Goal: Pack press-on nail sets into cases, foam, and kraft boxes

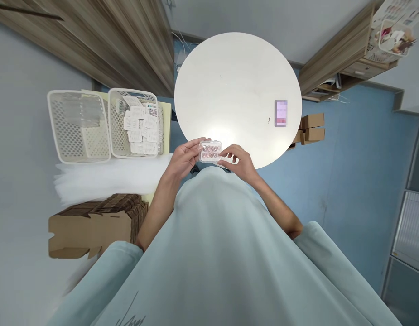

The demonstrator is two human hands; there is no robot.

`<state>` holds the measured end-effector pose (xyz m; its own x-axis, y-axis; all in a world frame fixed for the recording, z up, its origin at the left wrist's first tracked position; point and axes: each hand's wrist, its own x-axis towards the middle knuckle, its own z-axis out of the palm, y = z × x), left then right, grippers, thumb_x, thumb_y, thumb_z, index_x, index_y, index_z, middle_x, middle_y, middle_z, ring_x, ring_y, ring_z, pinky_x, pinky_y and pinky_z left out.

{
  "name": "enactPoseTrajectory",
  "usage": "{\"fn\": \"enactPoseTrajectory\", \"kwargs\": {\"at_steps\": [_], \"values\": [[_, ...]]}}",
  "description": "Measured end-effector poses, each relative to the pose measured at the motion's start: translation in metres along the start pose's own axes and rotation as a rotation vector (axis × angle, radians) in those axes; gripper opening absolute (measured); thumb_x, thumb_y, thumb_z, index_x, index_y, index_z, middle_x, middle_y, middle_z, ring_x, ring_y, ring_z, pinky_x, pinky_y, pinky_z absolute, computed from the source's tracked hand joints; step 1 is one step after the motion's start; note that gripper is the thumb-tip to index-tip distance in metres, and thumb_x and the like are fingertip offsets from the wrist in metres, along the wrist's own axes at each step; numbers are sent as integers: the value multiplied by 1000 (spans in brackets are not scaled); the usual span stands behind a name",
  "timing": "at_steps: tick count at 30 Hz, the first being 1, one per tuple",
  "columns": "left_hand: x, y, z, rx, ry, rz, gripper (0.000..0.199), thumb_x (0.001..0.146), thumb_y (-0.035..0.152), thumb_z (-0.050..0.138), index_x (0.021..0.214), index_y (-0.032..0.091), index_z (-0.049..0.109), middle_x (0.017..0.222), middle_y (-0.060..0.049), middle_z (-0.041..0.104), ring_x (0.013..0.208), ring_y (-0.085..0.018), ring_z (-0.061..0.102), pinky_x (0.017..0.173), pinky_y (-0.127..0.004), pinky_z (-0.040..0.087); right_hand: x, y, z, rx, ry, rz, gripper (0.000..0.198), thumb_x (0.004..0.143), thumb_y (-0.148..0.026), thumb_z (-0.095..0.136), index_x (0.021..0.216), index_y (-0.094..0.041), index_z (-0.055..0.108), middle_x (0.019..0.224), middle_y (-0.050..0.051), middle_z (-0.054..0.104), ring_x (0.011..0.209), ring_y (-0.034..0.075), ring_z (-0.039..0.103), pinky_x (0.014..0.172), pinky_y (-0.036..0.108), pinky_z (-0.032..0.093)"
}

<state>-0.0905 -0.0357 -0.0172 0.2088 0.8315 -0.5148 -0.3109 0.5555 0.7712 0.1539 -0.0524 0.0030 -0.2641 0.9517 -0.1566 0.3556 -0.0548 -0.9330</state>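
Note:
Near the front edge of the round table, a small clear plastic case holds two rows of small, shiny pinkish pieces; their exact kind is too small to make out. My left hand grips the case by its left end, fingers stretched along its upper edge. At the lower right corner, the thumb and forefinger of my right hand are against the case, the other fingers curled above. The case appears closed, though its lid is hard to make out.
On the white round table lies a phone with a lit screen. To the left stand a white basket of packets, another white basket, white wrapping sheets and flat cardboard boxes. Small cartons sit right of the table.

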Motion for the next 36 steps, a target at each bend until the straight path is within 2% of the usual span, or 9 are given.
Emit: {"fn": "enactPoseTrajectory", "kwargs": {"at_steps": [5,10,15,17,20,23,26,31,36], "values": [[1,2,0,16,8,24,60,84,47,98,133,16,82,154,-19,73,149,-42,64,121,-54,60,0,9,5,141,8,237,53,82,-67,91,112,-27,72,105,4,78,86,20,68,74,36,57],[2,-4,-1,88,-3,49,68,85,55,97,140,19,80,156,-18,72,146,-40,67,118,-52,61,-2,13,14,296,-109,385,55,85,-77,83,91,-23,75,92,4,79,80,18,66,75,33,56],[-1,-13,-7,192,10,58,89,93,70,84,164,22,61,153,-19,73,139,-36,71,113,-50,62,1,8,13,345,-132,416,60,79,-81,86,85,-22,75,88,4,79,78,18,65,73,31,53],[-5,-15,-11,277,24,0,96,92,75,82,167,19,57,141,-18,79,127,-35,76,105,-48,64,4,9,12,352,-121,414,62,77,-82,87,85,-22,74,88,5,79,80,18,67,75,31,54],[-11,-18,-15,393,42,-70,100,85,78,86,161,16,62,117,-15,84,104,-31,79,88,-41,64,7,14,12,337,-116,411,63,76,-82,87,85,-21,73,87,5,79,82,18,68,77,31,54],[-14,-20,-17,412,77,-56,97,79,76,91,152,17,68,106,-11,82,90,-26,76,75,-35,58,10,18,13,311,-135,424,63,77,-82,87,86,-21,73,89,6,80,80,17,67,75,31,53],[-14,-23,-19,398,111,-43,93,77,74,93,148,17,71,102,-9,80,84,-23,72,69,-33,54,13,19,15,298,-160,450,64,76,-82,87,88,-20,73,90,6,81,77,16,65,70,29,51],[-9,-29,-30,402,158,-54,89,74,69,96,143,17,73,99,-9,81,79,-21,69,69,-33,54,23,29,24,282,-203,460,64,77,-81,87,89,-19,73,93,8,82,76,16,64,67,28,49],[9,-48,-48,417,203,-83,76,77,56,96,138,16,74,98,-9,83,78,-21,71,72,-34,59,42,62,42,235,-232,463,53,84,-69,88,88,-18,76,94,9,84,76,15,64,69,27,52]]}}
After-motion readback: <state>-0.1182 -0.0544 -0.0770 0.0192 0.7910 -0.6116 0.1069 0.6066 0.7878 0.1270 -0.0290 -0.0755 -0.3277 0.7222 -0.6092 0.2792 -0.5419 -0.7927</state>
